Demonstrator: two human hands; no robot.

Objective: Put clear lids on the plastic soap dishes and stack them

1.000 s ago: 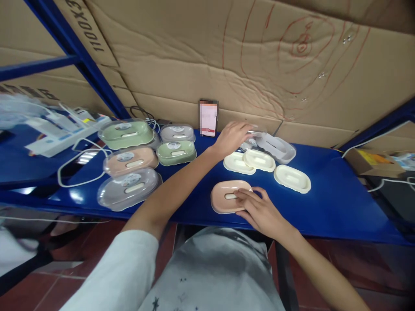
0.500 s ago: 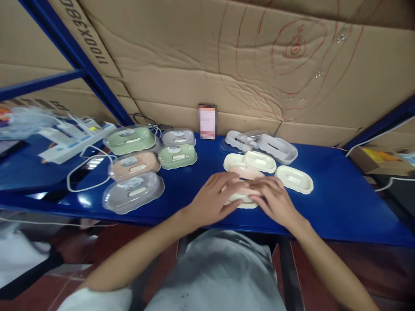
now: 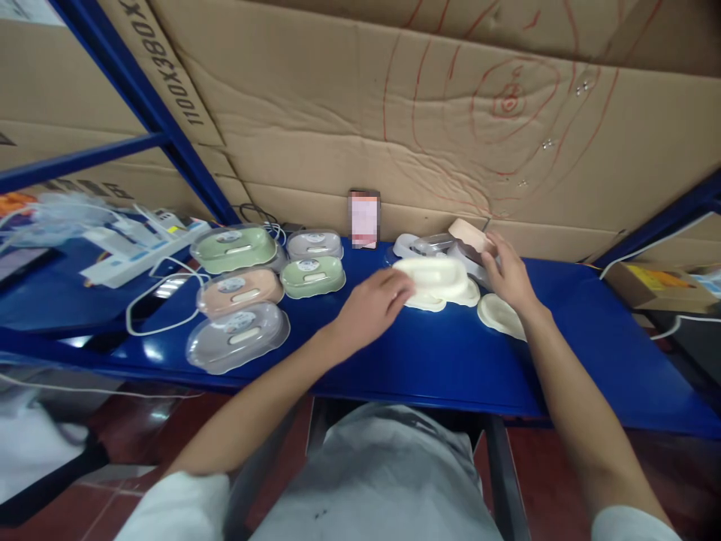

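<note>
My left hand [image 3: 378, 299] is closed on the left end of a cream oval soap-dish tray [image 3: 433, 276], raised and tilted over other cream trays. My right hand [image 3: 507, 272] grips a peach soap-dish piece [image 3: 469, 233], lifted above the grey soap-dish parts [image 3: 408, 245] at the back. Beneath the left hand's tray, another cream tray [image 3: 426, 304] shows only in part. Beside my right wrist lies a separate cream tray [image 3: 499, 315], partly covered by the forearm.
Several soap dishes with clear lids stand at the left, among them a green one [image 3: 236, 249], a peach one [image 3: 242, 291] and a grey one [image 3: 239, 338]. A phone [image 3: 364, 218] leans on the cardboard behind. Further left are a power strip [image 3: 140, 248] and white cables.
My hands have moved apart from the dish at the front. The left has carried a cream tray back towards the other trays; the right has lifted the peach piece back and to the right.
</note>
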